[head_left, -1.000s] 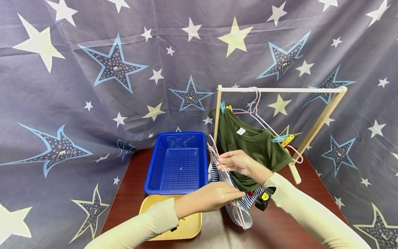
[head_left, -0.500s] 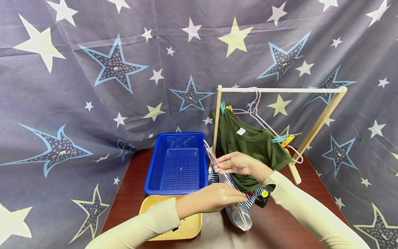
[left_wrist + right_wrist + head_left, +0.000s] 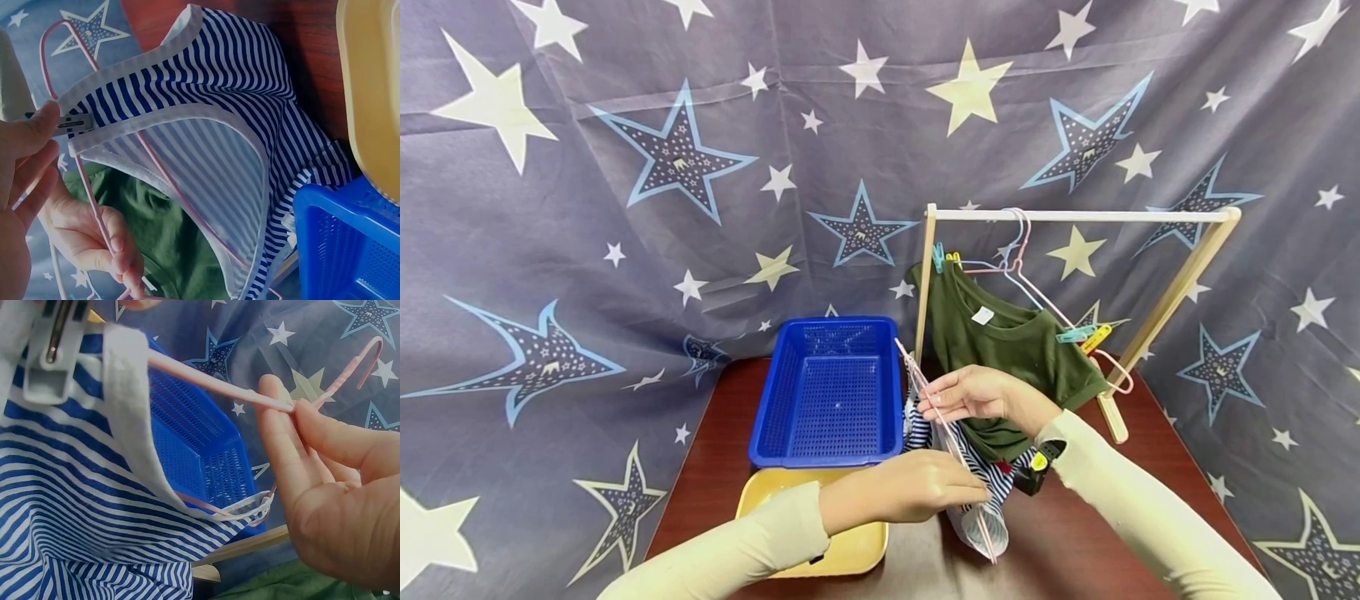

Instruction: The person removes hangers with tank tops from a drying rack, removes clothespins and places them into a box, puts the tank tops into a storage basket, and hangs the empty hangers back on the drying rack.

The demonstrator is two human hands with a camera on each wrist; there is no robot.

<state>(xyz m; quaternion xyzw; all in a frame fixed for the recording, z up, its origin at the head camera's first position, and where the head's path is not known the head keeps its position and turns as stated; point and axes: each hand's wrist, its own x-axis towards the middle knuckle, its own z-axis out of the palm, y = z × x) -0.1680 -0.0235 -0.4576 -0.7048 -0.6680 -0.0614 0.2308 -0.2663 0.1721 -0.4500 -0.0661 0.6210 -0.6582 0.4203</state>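
Tabletop [image 3: 1075, 533] ran right, past the striped shirt [image 3: 244, 56]; left was tight, pink hanger's [image 3: 200, 375] far end just beside the blue basket's [image 3: 838, 400] right rim; basket floor showed; yellow tray [image 3: 865, 550] sat nearer, partly behind the left sleeve [image 3: 775, 525]; hanger hung between basket and green shirt [image 3: 1007, 350], long axis far-left to near-right; left hand [image 3: 917, 487] pinched a gray clip [image 3: 74, 123] on the strap; right hand [image 3: 981, 393] pinched hanger wire, hook past the thumb.

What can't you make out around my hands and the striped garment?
Head view: the gray clip, hidden by the left hand.
Head view: part of the yellow tray, behind the left sleeve.
Head view: any print on the white label in the green shirt, too small.
Left wrist view: the rest of the blue basket, past the picture's edge.
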